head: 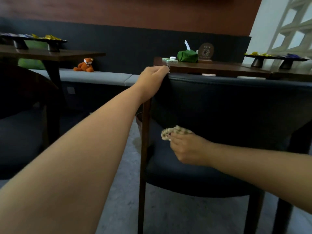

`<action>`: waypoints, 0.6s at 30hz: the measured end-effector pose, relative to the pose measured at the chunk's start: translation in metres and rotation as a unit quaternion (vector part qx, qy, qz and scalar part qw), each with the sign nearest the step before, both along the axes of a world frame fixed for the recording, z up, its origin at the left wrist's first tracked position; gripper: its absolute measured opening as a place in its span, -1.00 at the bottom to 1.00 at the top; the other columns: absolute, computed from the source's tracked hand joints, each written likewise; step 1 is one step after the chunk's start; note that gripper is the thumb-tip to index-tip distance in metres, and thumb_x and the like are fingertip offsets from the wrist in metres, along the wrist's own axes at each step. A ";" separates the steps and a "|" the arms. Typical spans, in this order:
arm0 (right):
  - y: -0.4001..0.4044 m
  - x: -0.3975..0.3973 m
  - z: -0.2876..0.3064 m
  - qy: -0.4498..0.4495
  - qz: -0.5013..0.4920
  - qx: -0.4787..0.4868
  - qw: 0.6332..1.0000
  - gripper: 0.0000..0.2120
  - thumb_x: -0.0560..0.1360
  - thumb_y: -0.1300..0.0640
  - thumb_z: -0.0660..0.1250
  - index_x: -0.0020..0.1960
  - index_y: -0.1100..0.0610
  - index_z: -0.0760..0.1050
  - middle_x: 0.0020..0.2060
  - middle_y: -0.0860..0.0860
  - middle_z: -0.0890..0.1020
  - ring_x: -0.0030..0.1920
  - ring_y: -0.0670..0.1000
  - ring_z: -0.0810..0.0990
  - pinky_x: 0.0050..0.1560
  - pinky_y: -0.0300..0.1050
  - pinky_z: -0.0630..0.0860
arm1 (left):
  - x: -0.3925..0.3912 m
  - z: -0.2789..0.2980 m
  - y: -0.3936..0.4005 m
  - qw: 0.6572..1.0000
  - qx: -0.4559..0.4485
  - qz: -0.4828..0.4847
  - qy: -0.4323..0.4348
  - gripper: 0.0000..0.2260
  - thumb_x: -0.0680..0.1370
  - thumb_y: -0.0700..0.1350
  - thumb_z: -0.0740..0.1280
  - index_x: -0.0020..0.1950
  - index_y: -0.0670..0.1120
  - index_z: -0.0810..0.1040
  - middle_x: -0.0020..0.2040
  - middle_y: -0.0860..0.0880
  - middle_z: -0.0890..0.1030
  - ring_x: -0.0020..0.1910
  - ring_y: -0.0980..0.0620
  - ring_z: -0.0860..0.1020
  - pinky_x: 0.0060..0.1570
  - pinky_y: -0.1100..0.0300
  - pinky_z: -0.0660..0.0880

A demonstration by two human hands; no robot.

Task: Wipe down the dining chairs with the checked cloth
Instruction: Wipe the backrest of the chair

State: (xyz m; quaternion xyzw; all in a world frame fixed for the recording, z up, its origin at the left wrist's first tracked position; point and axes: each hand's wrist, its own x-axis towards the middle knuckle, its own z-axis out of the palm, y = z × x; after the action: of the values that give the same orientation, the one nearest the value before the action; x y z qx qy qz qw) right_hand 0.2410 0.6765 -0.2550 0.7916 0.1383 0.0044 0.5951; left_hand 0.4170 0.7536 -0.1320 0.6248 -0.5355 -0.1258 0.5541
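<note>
Here the chair (228, 102) fills the right of the view, its dark padded back curving round a dark seat on wooden legs, pushed up against a table (219, 68). It looks heavy and stiff enough to stand firm under rubbing, though the smooth upholstery may be slippery, so the top edge of the back is the sound place to steady it. The left hand (152, 80) does that, fingers curled over the back's upper left corner. Lower down, the right hand (187, 150) pinches the cloth (175, 131) bunched in its fingertips, pressed against the inside of the back just above the seat. The cloth seems light, soft and limp; it is best held wadded, as here.
</note>
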 end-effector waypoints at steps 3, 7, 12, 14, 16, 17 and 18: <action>0.012 0.006 0.026 -0.084 0.104 0.136 0.982 -0.78 0.47 0.27 0.24 -0.18 0.21 0.67 -0.23 0.13 0.65 -0.16 0.18 0.63 0.04 0.12 0.55 | -0.003 -0.002 -0.003 1.000 -0.022 0.016 0.016 -0.75 0.48 0.08 0.22 -0.18 -0.10 0.47 -0.21 -0.10 0.46 -0.20 0.00 0.44 -0.12 0.08 0.37; 0.026 -0.003 0.098 -0.290 0.169 0.172 0.926 -0.65 0.62 0.23 0.05 0.08 0.38 0.58 0.01 0.29 0.63 0.07 0.30 0.61 0.20 0.18 0.46 | -0.002 -0.005 -0.006 0.997 -0.054 0.011 0.061 -0.76 0.56 -0.06 0.24 -0.29 -0.11 0.44 -0.33 -0.04 0.43 -0.33 0.11 0.41 -0.25 0.19 0.38; 0.008 -0.015 0.026 -0.136 0.018 0.113 0.984 -0.62 0.57 0.08 0.24 0.15 0.39 0.55 0.06 0.31 0.61 0.13 0.31 0.57 0.26 0.20 0.45 | -0.004 -0.004 -0.004 0.998 -0.041 -0.011 0.056 -0.78 0.59 -0.09 0.22 -0.25 -0.08 0.44 -0.32 0.04 0.47 -0.30 0.15 0.46 -0.26 0.26 0.41; 0.002 -0.021 0.002 -0.063 -0.040 0.075 0.994 -0.63 0.51 0.04 0.33 0.12 0.35 0.59 0.03 0.28 0.62 0.10 0.29 0.59 0.25 0.19 0.46 | -0.005 -0.003 -0.004 0.998 -0.039 -0.012 0.051 -0.78 0.60 -0.10 0.21 -0.24 -0.08 0.45 -0.32 0.06 0.49 -0.31 0.19 0.47 -0.29 0.32 0.43; 0.008 -0.020 0.004 -0.046 -0.013 0.088 0.995 -0.69 0.51 0.07 0.30 0.06 0.30 0.62 -0.02 0.24 0.64 0.06 0.26 0.60 0.21 0.19 0.48 | -0.006 -0.005 -0.005 0.997 -0.055 -0.004 0.056 -0.76 0.60 -0.10 0.20 -0.26 -0.08 0.46 -0.34 0.06 0.48 -0.34 0.22 0.48 -0.30 0.34 0.43; 0.012 -0.019 0.011 -0.066 0.030 0.119 0.990 -0.71 0.52 0.10 0.26 0.03 0.29 0.63 -0.04 0.23 0.63 0.03 0.26 0.60 0.18 0.19 0.49 | -0.008 -0.006 -0.007 0.996 -0.070 0.008 0.057 -0.75 0.59 -0.09 0.20 -0.29 -0.07 0.46 -0.35 0.05 0.48 -0.34 0.20 0.47 -0.28 0.31 0.43; 0.016 -0.018 0.025 -0.111 0.077 0.154 0.979 -0.72 0.54 0.15 0.22 0.03 0.31 0.62 -0.04 0.25 0.63 0.03 0.27 0.61 0.17 0.20 0.50 | -0.009 -0.008 -0.009 0.994 -0.087 0.023 0.059 -0.75 0.57 -0.08 0.20 -0.31 -0.08 0.46 -0.36 0.04 0.47 -0.32 0.17 0.46 -0.25 0.26 0.42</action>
State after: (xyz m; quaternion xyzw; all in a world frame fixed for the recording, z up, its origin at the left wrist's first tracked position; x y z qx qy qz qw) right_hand 0.2226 0.6924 -0.2302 0.8552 0.1297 0.1593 0.4759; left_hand 0.4081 0.7441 -0.1398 0.5778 -0.4964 -0.1027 0.6397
